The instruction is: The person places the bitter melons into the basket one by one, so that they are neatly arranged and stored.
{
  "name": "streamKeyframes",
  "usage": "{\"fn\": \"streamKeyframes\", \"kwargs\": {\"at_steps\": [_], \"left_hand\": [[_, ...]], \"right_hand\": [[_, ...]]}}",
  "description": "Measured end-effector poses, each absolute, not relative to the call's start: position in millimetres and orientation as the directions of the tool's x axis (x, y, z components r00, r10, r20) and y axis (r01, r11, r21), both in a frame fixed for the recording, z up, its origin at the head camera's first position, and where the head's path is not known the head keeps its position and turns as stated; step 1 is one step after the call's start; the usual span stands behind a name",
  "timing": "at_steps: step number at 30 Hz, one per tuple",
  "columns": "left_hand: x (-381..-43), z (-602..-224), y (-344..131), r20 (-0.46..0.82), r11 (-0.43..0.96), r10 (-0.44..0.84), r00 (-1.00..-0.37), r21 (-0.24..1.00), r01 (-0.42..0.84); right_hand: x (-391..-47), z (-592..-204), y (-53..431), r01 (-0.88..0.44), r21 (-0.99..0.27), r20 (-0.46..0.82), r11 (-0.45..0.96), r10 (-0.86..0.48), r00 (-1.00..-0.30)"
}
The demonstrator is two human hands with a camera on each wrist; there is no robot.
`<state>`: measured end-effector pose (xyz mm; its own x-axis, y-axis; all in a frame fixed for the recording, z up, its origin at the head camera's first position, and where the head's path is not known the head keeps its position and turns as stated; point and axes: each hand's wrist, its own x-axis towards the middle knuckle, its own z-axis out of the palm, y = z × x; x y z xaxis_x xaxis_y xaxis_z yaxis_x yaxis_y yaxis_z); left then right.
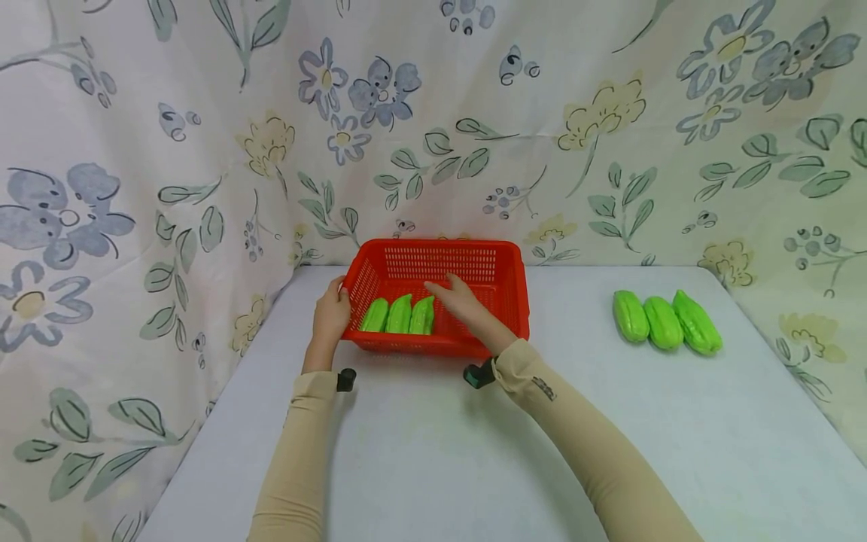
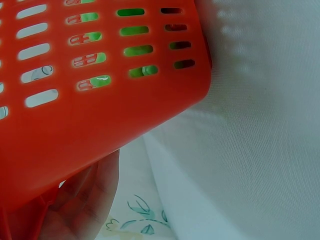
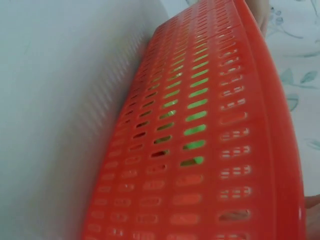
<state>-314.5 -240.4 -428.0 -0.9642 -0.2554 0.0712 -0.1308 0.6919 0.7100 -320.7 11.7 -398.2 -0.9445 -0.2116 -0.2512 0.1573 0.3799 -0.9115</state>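
A red plastic basket [image 1: 474, 344] with slotted walls stands on the white table. Its left rim is held by my left hand [image 1: 331, 310], whose fingers also show under the rim [image 2: 92, 195] in the left wrist view. Three bright green, ridged gourds [image 1: 399, 314] lie side by side in the basket's left half. My right hand [image 1: 463, 303] reaches over the front rim into the basket, just right of these gourds, fingers extended and holding nothing. From the right wrist, the basket's front wall [image 3: 200, 135] fills much of the view, and only a sliver of hand shows.
Three more green gourds [image 1: 666, 324] lie in a row on the right of the white table [image 1: 420, 452]. A floral curtain [image 1: 460, 165] hangs close behind the basket and along the left side of the table.
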Motion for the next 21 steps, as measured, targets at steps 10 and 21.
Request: {"fn": "streamKeyframes", "kwargs": {"at_steps": [10, 21], "left_hand": [[-314.4, -428.7, -240.1, 0.069, 0.694, -0.256, -0.964, 0.708, -0.134], [-314.3, -428.1, -239.9, 0.070, 0.696, -0.260, -0.963, 0.705, -0.136]], "right_hand": [[-315.7, -391.7, 25.0, 0.073, -0.929, -0.144, 0.363, -0.175, -0.974], [-313.3, -391.5, 47.7, 0.005, -0.958, -0.056, 0.288, -0.169, -0.984]]}}
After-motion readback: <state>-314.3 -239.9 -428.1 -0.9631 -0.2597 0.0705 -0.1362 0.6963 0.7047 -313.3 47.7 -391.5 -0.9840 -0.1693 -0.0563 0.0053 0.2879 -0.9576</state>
